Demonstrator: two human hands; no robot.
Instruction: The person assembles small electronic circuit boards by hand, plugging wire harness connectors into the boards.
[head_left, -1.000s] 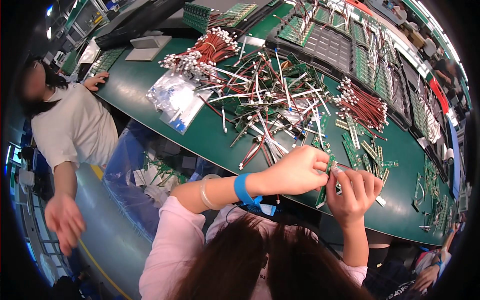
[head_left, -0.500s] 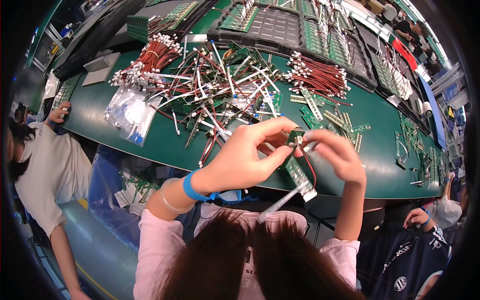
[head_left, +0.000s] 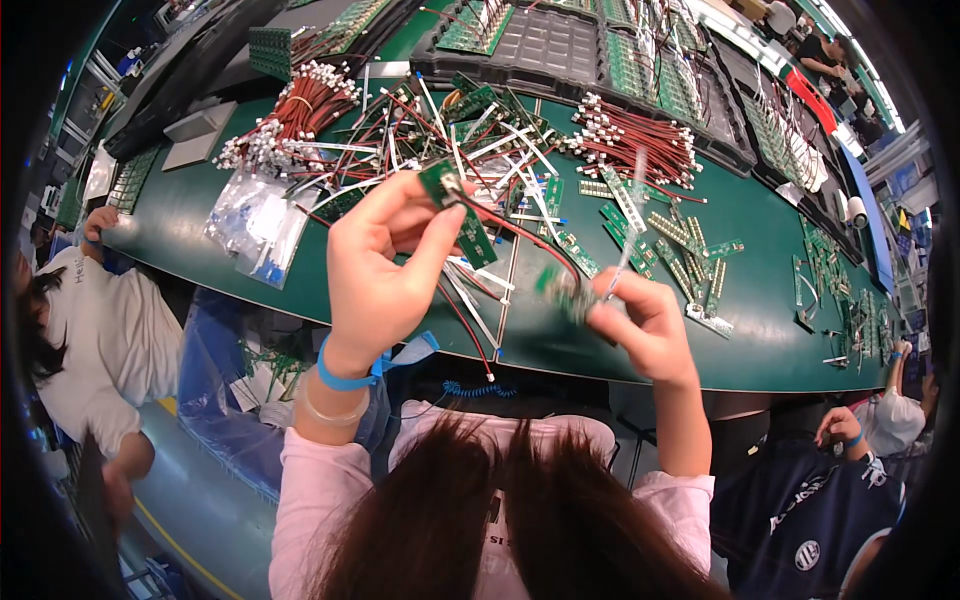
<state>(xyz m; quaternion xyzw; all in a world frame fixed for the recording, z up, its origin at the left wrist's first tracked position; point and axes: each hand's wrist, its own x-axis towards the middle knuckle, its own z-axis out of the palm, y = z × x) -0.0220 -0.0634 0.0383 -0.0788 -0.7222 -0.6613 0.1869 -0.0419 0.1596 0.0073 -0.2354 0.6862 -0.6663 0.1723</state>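
Apparent handling step: above the worktop point(head_left: 755, 355), the left hand point(head_left: 375, 265) pinches a green board point(head_left: 478, 240), the right hand point(head_left: 645, 325) a blurred board point(head_left: 563, 291), any next move likely calling for slack in the red-black cable point(head_left: 525, 232) between.

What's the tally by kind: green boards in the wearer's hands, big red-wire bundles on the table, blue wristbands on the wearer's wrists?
Green boards: 2 (one in the left hand; one, blurred, in the right hand)
Red-wire bundles: 2
Blue wristband: 1
Total: 5
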